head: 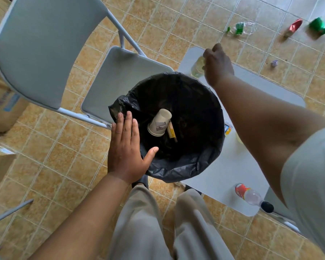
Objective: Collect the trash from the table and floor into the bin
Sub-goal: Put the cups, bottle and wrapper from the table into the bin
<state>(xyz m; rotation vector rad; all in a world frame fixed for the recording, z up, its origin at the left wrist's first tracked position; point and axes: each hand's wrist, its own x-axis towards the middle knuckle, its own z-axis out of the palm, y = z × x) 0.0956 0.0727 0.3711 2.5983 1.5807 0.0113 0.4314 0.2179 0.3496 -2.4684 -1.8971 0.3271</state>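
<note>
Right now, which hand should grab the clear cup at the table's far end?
Right. The right hand already curls over the clear cup on the table; the left hand is steadying the bin.

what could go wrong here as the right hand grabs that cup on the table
The right hand reaches across the bin for a clear cup that seems to hold yellowish liquid; tipping it could spill onto the table. The forearm passes close over the bin's rim and might knock it, since the left hand only rests flat there. The bottle lies near the table's edge and could roll off.
</note>
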